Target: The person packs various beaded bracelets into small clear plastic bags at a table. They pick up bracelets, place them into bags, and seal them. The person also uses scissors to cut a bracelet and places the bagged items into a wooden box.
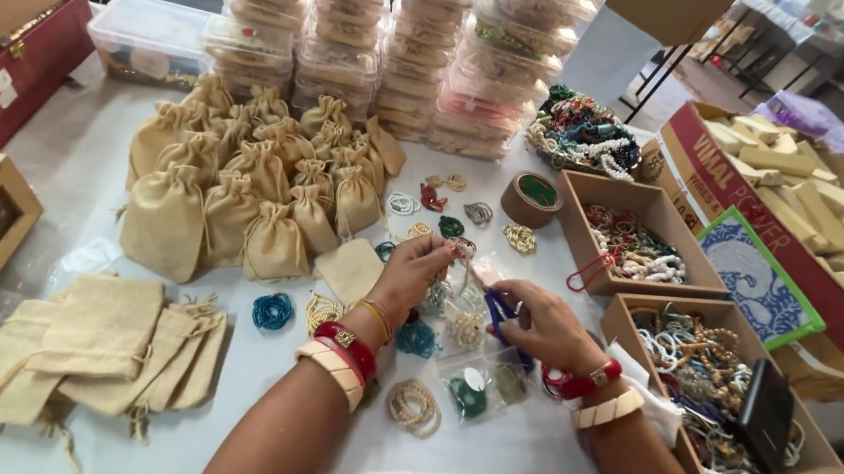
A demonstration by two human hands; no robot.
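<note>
My left hand (413,273) pinches a small beaded bracelet (461,249) above the white table (74,154), its wrist wearing red and cream bangles. My right hand (539,323) holds blue-handled scissors (501,313) close to that bracelet and a clear plastic packet (480,275). Coiled bead bracelets in teal (272,311), cream (413,406) and green (469,394) lie on the cloth around both hands.
Filled burlap pouches (237,186) are heaped at centre left, flat empty ones (99,343) nearer. Stacked clear lidded boxes (407,48) stand behind. Two cardboard trays of bracelets (633,245) (704,375), a tape roll (531,198) and a carton of wooden pieces (800,187) sit right.
</note>
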